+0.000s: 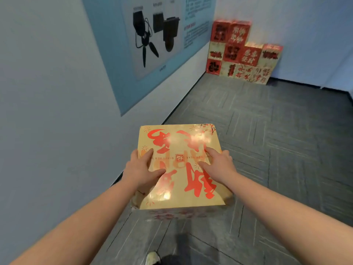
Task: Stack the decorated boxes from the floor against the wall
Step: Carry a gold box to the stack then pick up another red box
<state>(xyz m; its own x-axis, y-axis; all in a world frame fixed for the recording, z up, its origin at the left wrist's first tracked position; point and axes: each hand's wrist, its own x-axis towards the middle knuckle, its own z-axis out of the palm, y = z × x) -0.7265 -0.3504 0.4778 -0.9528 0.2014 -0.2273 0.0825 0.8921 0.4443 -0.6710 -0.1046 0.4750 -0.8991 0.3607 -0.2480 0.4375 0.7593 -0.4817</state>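
Note:
A gold decorated box [179, 150] with red calligraphy on top is held up in front of me, above the grey carpet. My left hand [142, 169] grips its left side with the thumb and fingers lying on the lid. My right hand [219, 165] grips the right side the same way. Far ahead, in the corner, a stepped stack of red and gold decorated boxes [242, 52] stands against the wall, three rows high on the left and two on the right.
A white wall with a large blue poster [152, 44] runs along my left. Grey carpet tiles [267, 131] stretch from me to the stack. My shoe [151, 258] shows at the bottom edge.

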